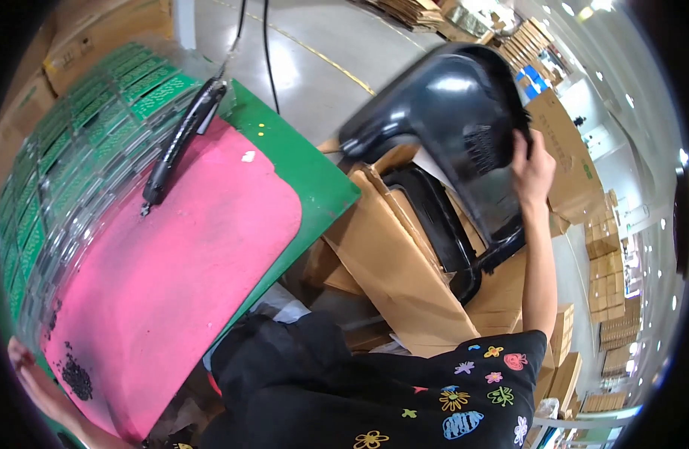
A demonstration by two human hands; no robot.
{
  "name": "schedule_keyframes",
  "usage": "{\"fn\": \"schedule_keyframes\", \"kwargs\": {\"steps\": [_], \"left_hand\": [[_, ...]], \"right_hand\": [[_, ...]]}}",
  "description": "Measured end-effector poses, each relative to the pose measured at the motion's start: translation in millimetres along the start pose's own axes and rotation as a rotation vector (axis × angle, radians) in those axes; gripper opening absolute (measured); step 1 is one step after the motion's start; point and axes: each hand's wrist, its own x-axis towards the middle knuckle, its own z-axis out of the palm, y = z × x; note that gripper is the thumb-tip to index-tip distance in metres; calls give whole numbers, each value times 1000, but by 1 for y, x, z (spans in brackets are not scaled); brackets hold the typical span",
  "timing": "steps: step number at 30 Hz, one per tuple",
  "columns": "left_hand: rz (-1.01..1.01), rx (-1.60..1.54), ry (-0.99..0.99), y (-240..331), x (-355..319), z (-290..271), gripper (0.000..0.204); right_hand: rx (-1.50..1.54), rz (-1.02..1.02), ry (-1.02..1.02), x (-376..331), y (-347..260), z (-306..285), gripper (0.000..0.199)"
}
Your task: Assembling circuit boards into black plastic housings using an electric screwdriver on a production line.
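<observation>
My right hand point(534, 170) grips the edge of a large black glossy moulded plastic shell point(441, 97), holding it tilted above an open cardboard box point(393, 254). Inside that box lies another black plastic part point(427, 213). At the far left, my left hand point(31, 368) is by the table's edge, its fingers apart and holding nothing visible; the picture's rim cuts part of it off. Close to it, a pile of small black screw-like bits point(76, 378) sits on the pink mat point(187, 262). A black corded electric screwdriver point(181, 146) lies on the mat's far side.
Clear plastic packs with green printed cards point(97, 112) line the table's left and far side. The green tabletop point(314, 165) shows around the mat. A black cable point(269, 60) hangs at the back. Stacked cartons point(605, 232) stand at right, and a brown carton point(108, 37) stands back left.
</observation>
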Motion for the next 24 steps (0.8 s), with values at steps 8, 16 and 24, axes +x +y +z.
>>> {"fn": "schedule_keyframes", "kwargs": {"steps": [8, 16, 24], "left_hand": [[349, 380, -533, 163, -3, 167, 59], [213, 419, -720, 71, 6, 190, 22], [219, 361, -673, 65, 11, 181, 24]], "right_hand": [[581, -720, -482, 35, -296, 68, 35], [833, -659, -225, 117, -436, 115, 15], [748, -555, -615, 166, -432, 205, 33]]}}
